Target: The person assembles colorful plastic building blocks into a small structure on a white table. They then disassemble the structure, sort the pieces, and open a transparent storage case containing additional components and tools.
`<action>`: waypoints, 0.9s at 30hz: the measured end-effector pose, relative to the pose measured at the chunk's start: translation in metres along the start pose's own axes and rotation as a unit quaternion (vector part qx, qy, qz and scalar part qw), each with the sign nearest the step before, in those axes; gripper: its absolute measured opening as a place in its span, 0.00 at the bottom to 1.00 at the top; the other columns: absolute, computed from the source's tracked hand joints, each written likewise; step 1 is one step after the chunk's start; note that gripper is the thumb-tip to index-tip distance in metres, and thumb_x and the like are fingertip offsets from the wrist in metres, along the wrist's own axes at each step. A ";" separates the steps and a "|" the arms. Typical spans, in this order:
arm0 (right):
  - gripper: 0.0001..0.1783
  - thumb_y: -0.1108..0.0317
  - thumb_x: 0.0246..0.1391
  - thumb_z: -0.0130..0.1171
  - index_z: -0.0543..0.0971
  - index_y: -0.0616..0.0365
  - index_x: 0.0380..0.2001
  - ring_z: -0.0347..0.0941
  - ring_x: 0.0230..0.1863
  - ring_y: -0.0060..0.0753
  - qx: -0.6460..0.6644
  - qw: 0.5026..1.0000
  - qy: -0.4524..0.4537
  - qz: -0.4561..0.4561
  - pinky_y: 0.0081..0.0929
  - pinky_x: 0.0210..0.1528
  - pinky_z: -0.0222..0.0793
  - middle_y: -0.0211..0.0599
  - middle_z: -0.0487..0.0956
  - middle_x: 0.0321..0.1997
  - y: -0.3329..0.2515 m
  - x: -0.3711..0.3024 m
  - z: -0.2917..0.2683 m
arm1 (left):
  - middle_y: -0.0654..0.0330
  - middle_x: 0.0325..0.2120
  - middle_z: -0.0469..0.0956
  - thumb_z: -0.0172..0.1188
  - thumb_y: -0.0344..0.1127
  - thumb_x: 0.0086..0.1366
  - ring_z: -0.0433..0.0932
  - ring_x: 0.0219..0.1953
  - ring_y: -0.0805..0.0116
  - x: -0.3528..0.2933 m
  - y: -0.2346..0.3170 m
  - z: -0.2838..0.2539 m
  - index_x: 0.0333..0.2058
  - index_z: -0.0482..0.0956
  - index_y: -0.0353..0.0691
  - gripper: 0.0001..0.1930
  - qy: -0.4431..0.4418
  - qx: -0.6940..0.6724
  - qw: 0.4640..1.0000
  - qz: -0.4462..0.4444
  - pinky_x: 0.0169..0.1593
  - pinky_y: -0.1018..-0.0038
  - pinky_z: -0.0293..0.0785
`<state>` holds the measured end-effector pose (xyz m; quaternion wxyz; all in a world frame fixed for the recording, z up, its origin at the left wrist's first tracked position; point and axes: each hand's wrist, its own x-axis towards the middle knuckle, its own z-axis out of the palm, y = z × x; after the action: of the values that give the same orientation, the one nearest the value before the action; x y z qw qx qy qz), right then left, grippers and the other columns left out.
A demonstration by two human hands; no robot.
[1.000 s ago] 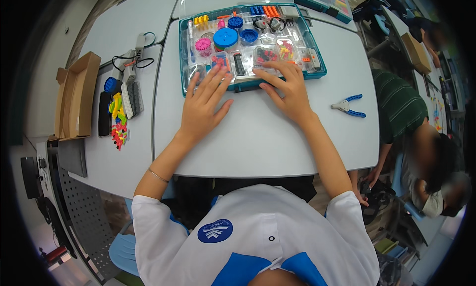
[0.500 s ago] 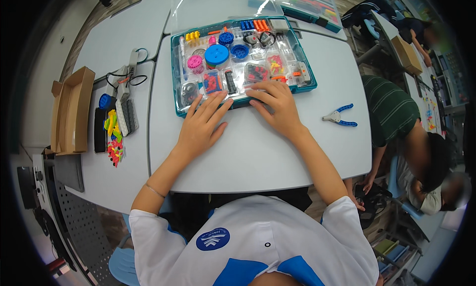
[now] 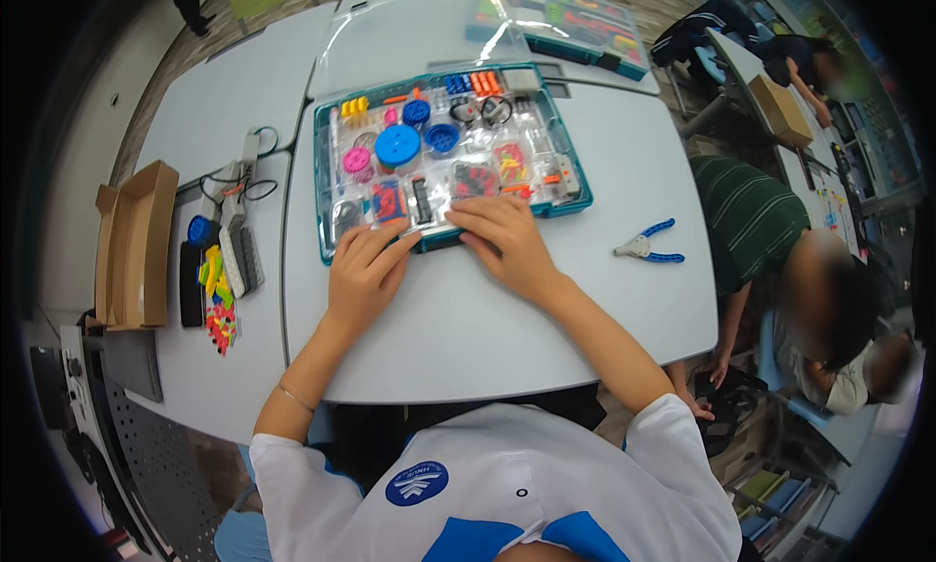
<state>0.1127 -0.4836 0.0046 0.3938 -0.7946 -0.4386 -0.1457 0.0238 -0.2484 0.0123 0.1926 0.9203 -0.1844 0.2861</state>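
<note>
A teal parts case (image 3: 321, 187) lies open in front of me, its clear lid (image 3: 414, 45) folded back on the far side. Compartments inside hold a blue round piece (image 3: 398, 147), a pink wheel (image 3: 358, 160), bags of small red and yellow pieces, and blue and orange connectors. My left hand (image 3: 367, 277) rests its outstretched fingers on the case's near edge, toward the left corner. Farther right, my right hand (image 3: 507, 248) lies with extended fingers over the same edge. Nothing shows held in either hand; the undersides of the fingertips are hidden.
Blue-handled pliers (image 3: 648, 242) lie on the table at right. On the left table are an open cardboard box (image 3: 146, 245), loose yellow pieces (image 3: 212, 270) and grey parts with cables. Behind stands a second case (image 3: 585, 50). A person in a green striped shirt (image 3: 746, 211) bends at right.
The view has shifted, so the case and tables appear lower and farther left. My hands have drawn slightly closer together along the case's near edge, and my left fingers are less spread.
</note>
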 end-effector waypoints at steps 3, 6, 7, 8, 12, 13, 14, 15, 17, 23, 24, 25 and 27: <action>0.18 0.67 0.57 0.65 0.82 0.52 0.51 0.73 0.62 0.39 -0.025 1.000 0.014 -0.006 0.40 0.63 0.62 0.37 0.80 0.58 -0.001 0.005 -0.008 | 0.63 0.46 0.82 0.68 0.24 0.55 0.80 0.47 0.65 0.001 0.002 -0.003 0.45 0.84 0.45 0.17 0.006 0.003 1.000 0.002 0.54 0.64 0.70; 0.21 0.60 0.60 0.63 0.79 0.53 0.55 0.70 0.65 0.44 -0.076 0.995 0.061 0.024 0.45 0.68 0.59 0.38 0.78 0.60 0.008 0.015 -0.016 | 0.63 0.45 0.82 0.68 0.23 0.54 0.79 0.46 0.64 0.000 0.001 -0.003 0.44 0.84 0.45 0.17 0.003 0.006 1.000 0.000 0.54 0.64 0.70; 0.21 0.58 0.61 0.62 0.79 0.53 0.55 0.69 0.65 0.43 -0.109 0.992 0.052 0.019 0.46 0.69 0.58 0.37 0.78 0.60 0.011 0.016 -0.018 | 0.63 0.45 0.82 0.68 0.23 0.54 0.79 0.46 0.64 0.000 0.001 -0.003 0.44 0.84 0.45 0.17 0.002 0.006 1.000 -0.003 0.54 0.64 0.69; 0.22 0.57 0.61 0.61 0.79 0.53 0.56 0.69 0.66 0.43 -0.142 0.989 0.044 0.014 0.46 0.70 0.56 0.37 0.78 0.60 0.012 0.018 -0.018 | 0.63 0.45 0.82 0.68 0.23 0.54 0.79 0.46 0.64 -0.001 0.001 -0.003 0.44 0.84 0.45 0.17 0.000 0.006 1.000 -0.006 0.54 0.64 0.69; 0.22 0.54 0.63 0.59 0.80 0.53 0.55 0.66 0.69 0.38 -0.190 0.981 0.004 0.038 0.49 0.74 0.49 0.33 0.79 0.59 0.018 0.014 -0.013 | 0.62 0.46 0.82 0.68 0.23 0.54 0.78 0.46 0.62 0.000 0.003 -0.005 0.45 0.84 0.44 0.18 -0.008 -0.007 1.000 -0.009 0.55 0.63 0.69; 0.21 0.54 0.63 0.59 0.80 0.52 0.55 0.66 0.69 0.37 -0.186 0.981 0.001 0.053 0.50 0.74 0.48 0.32 0.79 0.60 0.017 0.013 -0.013 | 0.62 0.46 0.81 0.68 0.23 0.54 0.78 0.46 0.62 0.000 0.004 -0.006 0.45 0.84 0.44 0.18 -0.008 -0.007 1.000 -0.008 0.55 0.63 0.69; 0.20 0.55 0.63 0.59 0.80 0.53 0.53 0.66 0.68 0.38 -0.186 0.981 0.011 0.045 0.50 0.73 0.49 0.33 0.79 0.58 0.018 0.012 -0.011 | 0.62 0.46 0.81 0.68 0.23 0.54 0.78 0.46 0.61 0.001 0.004 -0.006 0.45 0.83 0.44 0.18 -0.008 -0.007 1.000 -0.007 0.55 0.63 0.68; 0.20 0.55 0.62 0.60 0.81 0.55 0.51 0.67 0.67 0.39 -0.187 0.982 0.020 0.036 0.50 0.72 0.50 0.34 0.80 0.56 0.019 0.012 -0.009 | 0.62 0.46 0.81 0.68 0.23 0.54 0.78 0.46 0.61 0.000 0.004 -0.006 0.45 0.83 0.44 0.18 -0.008 -0.007 1.000 -0.006 0.55 0.63 0.68; 0.19 0.56 0.60 0.62 0.81 0.56 0.49 0.68 0.66 0.41 -0.169 0.985 0.031 0.032 0.50 0.71 0.52 0.35 0.80 0.54 0.019 0.015 -0.009 | 0.62 0.46 0.81 0.68 0.23 0.54 0.78 0.46 0.61 0.000 0.004 -0.006 0.45 0.83 0.44 0.18 -0.005 -0.006 1.000 -0.007 0.55 0.63 0.68; 0.22 0.56 0.53 0.69 0.82 0.53 0.48 0.68 0.64 0.44 -0.088 0.993 0.037 0.076 0.47 0.69 0.54 0.35 0.81 0.52 0.020 0.030 -0.007 | 0.61 0.46 0.81 0.67 0.23 0.54 0.77 0.46 0.61 0.000 0.004 -0.005 0.45 0.83 0.43 0.18 -0.010 -0.001 1.000 -0.007 0.56 0.63 0.68; 0.22 0.55 0.53 0.69 0.83 0.52 0.49 0.68 0.64 0.45 -0.086 0.992 0.032 0.083 0.46 0.68 0.54 0.35 0.81 0.53 0.021 0.032 -0.006 | 0.62 0.46 0.81 0.67 0.23 0.54 0.77 0.46 0.61 0.000 0.004 -0.005 0.45 0.83 0.43 0.18 -0.011 0.000 1.000 -0.007 0.56 0.63 0.68; 0.22 0.55 0.52 0.70 0.83 0.51 0.49 0.68 0.64 0.45 -0.084 0.992 0.027 0.090 0.44 0.68 0.54 0.35 0.81 0.53 0.021 0.034 -0.006 | 0.62 0.46 0.81 0.67 0.23 0.54 0.77 0.46 0.61 0.000 0.004 -0.006 0.45 0.83 0.44 0.18 -0.011 0.001 1.000 -0.008 0.56 0.63 0.68; 0.22 0.56 0.51 0.70 0.83 0.50 0.49 0.68 0.64 0.44 -0.082 0.992 0.025 0.090 0.44 0.68 0.54 0.34 0.81 0.52 0.022 0.036 -0.001 | 0.62 0.47 0.81 0.67 0.23 0.54 0.77 0.46 0.61 0.001 0.005 -0.006 0.45 0.83 0.44 0.18 -0.011 0.003 1.000 -0.009 0.56 0.62 0.68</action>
<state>0.1513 -0.4700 0.0148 0.3494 -0.8568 -0.3414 -0.1651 0.0193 -0.2505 0.0184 0.1903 0.9255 -0.1777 0.2749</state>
